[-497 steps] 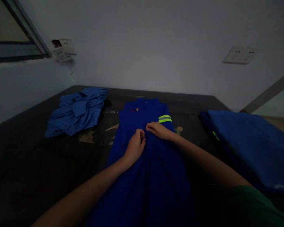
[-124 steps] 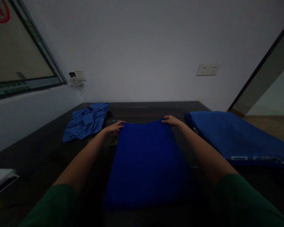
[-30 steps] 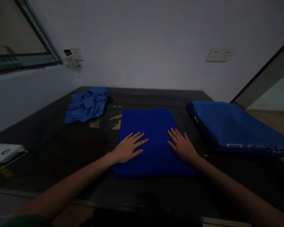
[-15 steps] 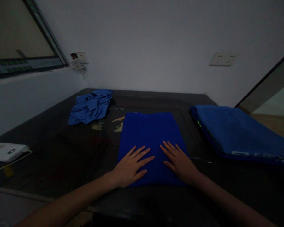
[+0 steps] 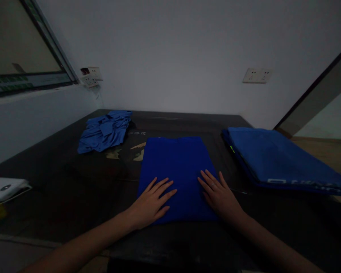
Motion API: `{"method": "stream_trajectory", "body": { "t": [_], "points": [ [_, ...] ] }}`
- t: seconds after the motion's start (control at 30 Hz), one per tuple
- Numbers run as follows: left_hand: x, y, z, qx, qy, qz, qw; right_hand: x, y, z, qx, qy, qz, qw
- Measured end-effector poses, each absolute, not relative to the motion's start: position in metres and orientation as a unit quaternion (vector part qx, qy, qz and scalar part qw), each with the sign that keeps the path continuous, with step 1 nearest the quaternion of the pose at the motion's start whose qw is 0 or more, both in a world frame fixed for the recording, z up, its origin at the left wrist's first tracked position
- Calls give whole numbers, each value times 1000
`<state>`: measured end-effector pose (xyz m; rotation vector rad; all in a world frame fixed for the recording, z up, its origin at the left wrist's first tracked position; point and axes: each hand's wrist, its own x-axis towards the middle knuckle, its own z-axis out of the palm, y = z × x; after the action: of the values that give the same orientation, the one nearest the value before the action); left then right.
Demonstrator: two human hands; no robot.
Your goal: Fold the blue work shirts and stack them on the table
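Observation:
A folded dark-blue garment (image 5: 176,163) lies flat in front of me on the dark table (image 5: 102,197). On its left front part rests my left hand (image 5: 152,203), palm down with fingers spread. My right hand (image 5: 220,195) lies over the right edge of the cloth, fingers stretched out and a ring on one of them. Neither hand grips anything. The exact kind of garment cannot be told from this side.
A crumpled blue garment (image 5: 105,131) lies at the back left. To the right is a stack of folded blue clothes (image 5: 275,157). A white device (image 5: 7,188) with a cable sits at the left edge. Wall sockets (image 5: 257,75) are on the wall behind.
My right hand has slid outward to the right edge of the folded garment. The left hand stays about where it was on the cloth. The view has shifted slightly.

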<state>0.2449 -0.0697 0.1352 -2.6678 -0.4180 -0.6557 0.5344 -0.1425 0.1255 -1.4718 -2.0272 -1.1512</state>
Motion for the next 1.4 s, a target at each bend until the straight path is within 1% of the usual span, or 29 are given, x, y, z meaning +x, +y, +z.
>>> {"method": "stream_trajectory", "body": {
  "t": [0.17, 0.3, 0.53, 0.67, 0.73, 0.77, 0.83, 0.87, 0.93, 1.0, 1.03, 1.13, 1.23, 1.3, 1.4],
  "points": [
    [277, -88, 137, -959, -119, -218, 139, 510, -145, 123, -510, -769, -343, 175],
    [288, -82, 134, -963, -122, -206, 121, 512, -144, 121, -526, -778, -293, 182],
    [283, -78, 133, -965, -130, -196, 118, 517, -146, 121, -534, -777, -270, 195],
    [286, -81, 132, -968, -125, -199, 87, 512, -149, 124, -537, -780, -251, 199],
    [286, -80, 134, -970, -114, -213, 35, 510, -150, 126, -540, -784, -232, 198],
    [284, -77, 136, -967, -112, -231, -7, 511, -150, 127, -540, -787, -221, 202],
    [277, -66, 143, -939, -120, -306, -103, 516, -152, 129, -536, -788, -200, 227],
    [271, -58, 148, -913, -132, -359, -140, 520, -153, 130, -534, -784, -193, 252],
    [255, -37, 158, -847, -178, -468, -179, 536, -154, 132, -535, -760, -182, 323],
    [236, -16, 167, -779, -245, -535, -217, 556, -155, 135, -542, -721, -165, 399],
    [228, -7, 171, -746, -276, -549, -255, 567, -155, 138, -548, -702, -145, 431],
    [211, 11, 183, -647, -317, -552, -419, 590, -150, 146, -561, -658, -20, 501],
    [204, 20, 198, -578, -292, -528, -550, 597, -141, 156, -539, -628, 103, 552],
    [203, 27, 209, -564, -276, -494, -601, 594, -135, 163, -539, -615, 129, 561],
    [209, 37, 223, -564, -278, -446, -637, 584, -129, 174, -573, -597, 161, 538]
  ]
}}
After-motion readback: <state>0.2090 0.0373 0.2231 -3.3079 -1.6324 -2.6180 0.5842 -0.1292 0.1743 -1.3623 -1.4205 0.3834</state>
